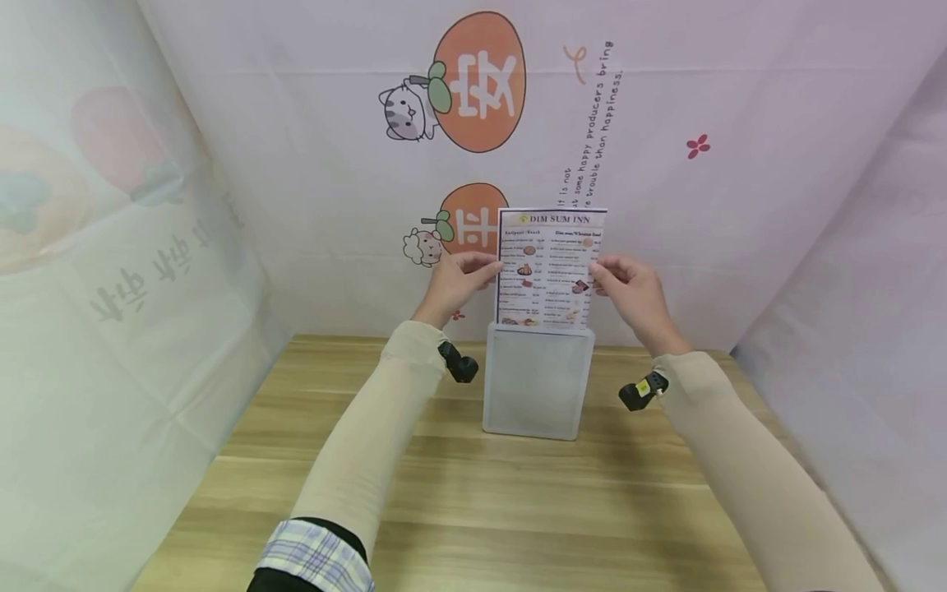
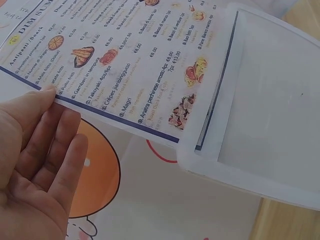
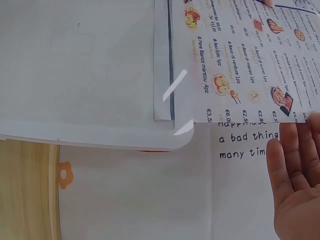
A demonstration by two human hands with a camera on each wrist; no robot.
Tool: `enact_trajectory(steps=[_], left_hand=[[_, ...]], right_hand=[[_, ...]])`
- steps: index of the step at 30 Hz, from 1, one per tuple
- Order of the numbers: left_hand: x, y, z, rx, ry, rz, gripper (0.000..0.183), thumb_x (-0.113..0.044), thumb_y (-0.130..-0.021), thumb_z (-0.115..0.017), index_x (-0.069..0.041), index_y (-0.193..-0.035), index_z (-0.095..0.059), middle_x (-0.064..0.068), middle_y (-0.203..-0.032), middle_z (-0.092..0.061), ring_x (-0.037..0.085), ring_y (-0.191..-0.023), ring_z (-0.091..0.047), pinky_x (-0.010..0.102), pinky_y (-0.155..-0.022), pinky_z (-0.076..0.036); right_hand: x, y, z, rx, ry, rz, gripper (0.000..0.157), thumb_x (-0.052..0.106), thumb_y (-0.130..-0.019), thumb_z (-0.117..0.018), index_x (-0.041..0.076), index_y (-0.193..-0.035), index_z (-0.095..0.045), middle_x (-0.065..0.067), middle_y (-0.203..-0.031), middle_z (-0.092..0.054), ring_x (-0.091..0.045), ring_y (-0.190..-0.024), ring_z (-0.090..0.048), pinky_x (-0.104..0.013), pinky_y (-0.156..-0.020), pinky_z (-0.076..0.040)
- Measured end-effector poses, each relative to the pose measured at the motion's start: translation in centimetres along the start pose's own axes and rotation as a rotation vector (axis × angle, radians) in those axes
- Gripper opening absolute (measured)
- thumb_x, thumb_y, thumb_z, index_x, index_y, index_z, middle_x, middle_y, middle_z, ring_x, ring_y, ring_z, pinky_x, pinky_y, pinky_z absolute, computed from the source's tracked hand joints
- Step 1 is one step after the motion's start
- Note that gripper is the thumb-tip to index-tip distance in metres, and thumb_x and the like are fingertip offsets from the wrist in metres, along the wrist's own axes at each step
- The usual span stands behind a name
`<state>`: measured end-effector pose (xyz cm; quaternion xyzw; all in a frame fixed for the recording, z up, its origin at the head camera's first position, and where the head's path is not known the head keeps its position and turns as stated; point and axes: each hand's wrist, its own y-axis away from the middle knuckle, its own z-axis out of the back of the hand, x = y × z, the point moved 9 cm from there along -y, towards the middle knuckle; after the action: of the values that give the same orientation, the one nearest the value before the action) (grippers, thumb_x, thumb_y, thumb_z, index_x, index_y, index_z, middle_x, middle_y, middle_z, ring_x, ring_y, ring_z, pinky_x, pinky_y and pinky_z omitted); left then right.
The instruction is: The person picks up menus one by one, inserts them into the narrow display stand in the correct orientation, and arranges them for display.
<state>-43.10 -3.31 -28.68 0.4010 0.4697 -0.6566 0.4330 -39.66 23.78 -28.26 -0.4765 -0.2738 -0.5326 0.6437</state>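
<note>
A printed menu sheet (image 1: 551, 271) headed "DIM SUM INN" stands upright above a clear plastic sign holder (image 1: 538, 382) with a pale rim. Both wrist views show the sheet's lower edge just inside the holder's top opening. At the sheet's left edge, my left hand (image 1: 459, 284) pinches it between thumb and fingers; the left wrist view has the thumb (image 2: 42, 100) on the printed face. My right hand (image 1: 636, 296) pinches the opposite edge at about the same height. In the right wrist view that hand (image 3: 300, 180) is partly cut off by the frame.
The holder stands on a wood-grain table (image 1: 473, 510), near its back edge. Behind hangs a pale cloth backdrop (image 1: 333, 205) with cartoon prints and lettering. More pale cloth (image 1: 96, 353) closes in the left side, and likewise the right.
</note>
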Motion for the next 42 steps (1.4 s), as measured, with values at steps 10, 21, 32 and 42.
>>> enact_trajectory(steps=[10,21,32,42], left_hand=[[0.2,0.3,-0.2,0.008,-0.007,0.000,0.028,-0.033,-0.094,-0.072,-0.013,-0.113,-0.074,-0.002,-0.106,-0.072,0.012,-0.099,-0.067,0.025,-0.087,-0.055],[1.0,0.3,-0.3,0.019,-0.025,0.022,0.029,-0.035,-0.093,-0.073,-0.014,-0.114,-0.074,-0.002,-0.107,-0.072,0.018,-0.102,-0.068,0.030,-0.090,-0.054],[1.6,0.8,-0.7,0.029,-0.030,0.035,0.028,-0.033,-0.094,-0.072,-0.013,-0.113,-0.074,-0.001,-0.108,-0.072,0.015,-0.101,-0.066,0.031,-0.087,-0.055],[2.3,0.8,-1.0,0.027,0.006,0.029,0.028,-0.031,-0.094,-0.073,-0.011,-0.113,-0.074,-0.001,-0.107,-0.072,0.014,-0.102,-0.066,0.027,-0.088,-0.055]], right_hand=[[-0.3,0.1,0.1,-0.002,0.002,0.003,0.050,0.048,-0.098,-0.060,0.005,-0.124,-0.064,-0.011,-0.115,-0.066,-0.026,-0.103,-0.061,-0.029,-0.089,-0.053],[-0.9,0.4,-0.2,0.016,0.008,-0.022,0.050,0.048,-0.098,-0.060,0.005,-0.124,-0.064,-0.011,-0.114,-0.066,-0.022,-0.101,-0.061,-0.037,-0.094,-0.052],[-1.9,0.8,-0.4,0.032,-0.006,-0.037,0.049,0.048,-0.099,-0.060,0.005,-0.121,-0.064,-0.010,-0.112,-0.066,-0.028,-0.104,-0.060,-0.027,-0.089,-0.052],[-2.4,1.2,-0.5,0.030,0.008,-0.032,0.053,0.050,-0.099,-0.059,0.005,-0.124,-0.063,-0.010,-0.114,-0.066,-0.025,-0.103,-0.061,-0.033,-0.092,-0.051]])
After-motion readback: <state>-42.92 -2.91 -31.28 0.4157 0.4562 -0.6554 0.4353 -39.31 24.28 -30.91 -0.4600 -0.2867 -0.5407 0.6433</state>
